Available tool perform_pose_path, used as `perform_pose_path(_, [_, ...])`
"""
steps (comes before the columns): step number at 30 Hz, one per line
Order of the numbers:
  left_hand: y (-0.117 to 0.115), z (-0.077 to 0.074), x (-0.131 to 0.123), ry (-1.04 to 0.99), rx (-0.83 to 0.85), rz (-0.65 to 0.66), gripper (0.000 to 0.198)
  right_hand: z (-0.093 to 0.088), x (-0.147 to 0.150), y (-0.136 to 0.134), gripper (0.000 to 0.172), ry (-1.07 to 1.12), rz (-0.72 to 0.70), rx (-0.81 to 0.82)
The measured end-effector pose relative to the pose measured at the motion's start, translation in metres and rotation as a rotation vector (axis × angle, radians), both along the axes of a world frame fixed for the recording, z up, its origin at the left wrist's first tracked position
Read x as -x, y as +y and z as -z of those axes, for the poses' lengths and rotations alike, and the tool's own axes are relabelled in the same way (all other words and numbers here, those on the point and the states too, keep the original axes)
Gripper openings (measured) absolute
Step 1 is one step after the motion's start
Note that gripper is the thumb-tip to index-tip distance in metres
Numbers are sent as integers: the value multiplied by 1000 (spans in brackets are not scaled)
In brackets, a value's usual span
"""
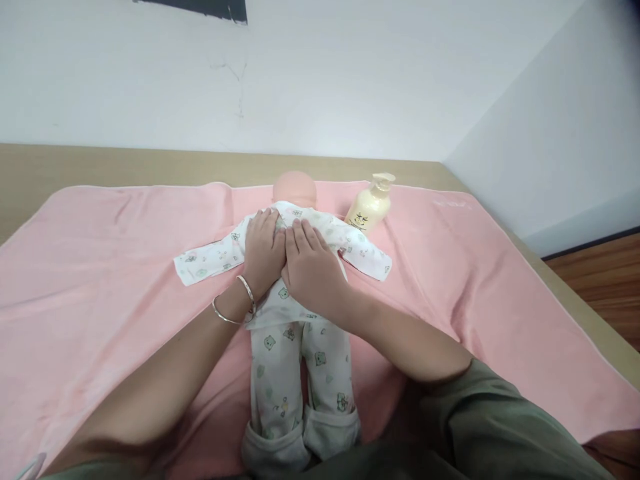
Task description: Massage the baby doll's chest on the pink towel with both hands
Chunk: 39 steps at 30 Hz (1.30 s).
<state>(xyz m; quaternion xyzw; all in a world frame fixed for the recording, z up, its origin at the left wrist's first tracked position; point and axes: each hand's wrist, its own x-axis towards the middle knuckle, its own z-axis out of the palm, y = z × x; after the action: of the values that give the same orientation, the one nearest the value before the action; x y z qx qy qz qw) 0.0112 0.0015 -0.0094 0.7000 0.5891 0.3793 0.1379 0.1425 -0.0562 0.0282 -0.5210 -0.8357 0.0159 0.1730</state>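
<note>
A baby doll lies on a pink blanket, its bald head toward the wall and its feet toward me. It wears a white printed top with the sleeves spread out, and matching printed trousers. My left hand rests flat on the upper body of the doll, fingers stretched out, with a silver bangle at the wrist. Right beside it, my right hand also lies flat on the top, its fingers extended and touching the left hand. Neither hand grips anything. The doll's face does not show.
A pale yellow pump bottle stands at the doll's upper right, near a sleeve. The pink blanket covers most of the wooden table. White walls rise behind and at the right, above brown wood-grain paneling.
</note>
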Motion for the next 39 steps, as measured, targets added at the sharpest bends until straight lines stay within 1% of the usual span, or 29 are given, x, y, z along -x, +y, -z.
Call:
perform_pose_path(2, [1, -1, 0, 29, 7, 22, 56, 0, -5, 11, 61, 39, -57, 37])
perform_pose_path(4, [1, -2, 0, 41, 8, 28, 56, -2, -15, 31, 60, 95, -69, 112])
perform_pose_path(6, [0, -2, 0, 39, 10, 20, 56, -5, -26, 51, 61, 140, -4, 182])
perform_pose_path(8, [-1, -3, -1, 33, 18, 12, 57, -7, -31, 58, 65, 150, 84, 217])
perform_pose_path(10, [-2, -4, -1, 28, 27, 10, 58, -7, -29, 51, 67, 117, 145, 195])
perform_pose_path(12, [-2, -5, -1, 24, 23, 14, 58, -6, -19, 32, 65, 67, 163, 118])
perform_pose_path(14, [-1, -6, -1, 20, 7, 16, 57, -5, -8, 12, 61, 20, 128, 37])
perform_pose_path(16, [0, -6, -2, 14, -8, 8, 54, -4, -2, 1, 59, -5, 65, -1])
perform_pose_path(18, [1, -7, -2, 9, -14, 1, 50, -3, -2, 4, 58, 21, 4, 6])
perform_pose_path(21, [0, -7, -2, 14, -1, 10, 47, -2, -15, 29, 57, 117, -48, 81])
perform_pose_path(24, [-1, -6, -2, 13, 36, 5, 54, 0, -31, 53, 60, 189, -14, 173])
perform_pose_path(26, [-2, -6, -2, 10, 54, 2, 58, 0, -36, 59, 63, 202, 42, 189])
perform_pose_path(29, [-3, -5, -2, 0, 55, 0, 59, -1, -33, 51, 65, 154, 118, 154])
perform_pose_path(32, [-4, -7, -3, -14, 43, -4, 58, -3, -21, 30, 64, 81, 159, 86])
perform_pose_path(34, [-4, -9, -3, -24, 35, -4, 56, -3, -12, 14, 63, 32, 130, 35])
perform_pose_path(36, [-3, -11, -3, -32, 27, -2, 53, -3, -7, 5, 62, 0, 62, -1])
perform_pose_path(37, [-3, -11, -3, -32, 24, 3, 52, -3, -6, 4, 61, -2, 25, -8])
perform_pose_path(39, [-2, -10, -3, -24, 22, 18, 53, -3, -10, 11, 59, 25, -29, 10])
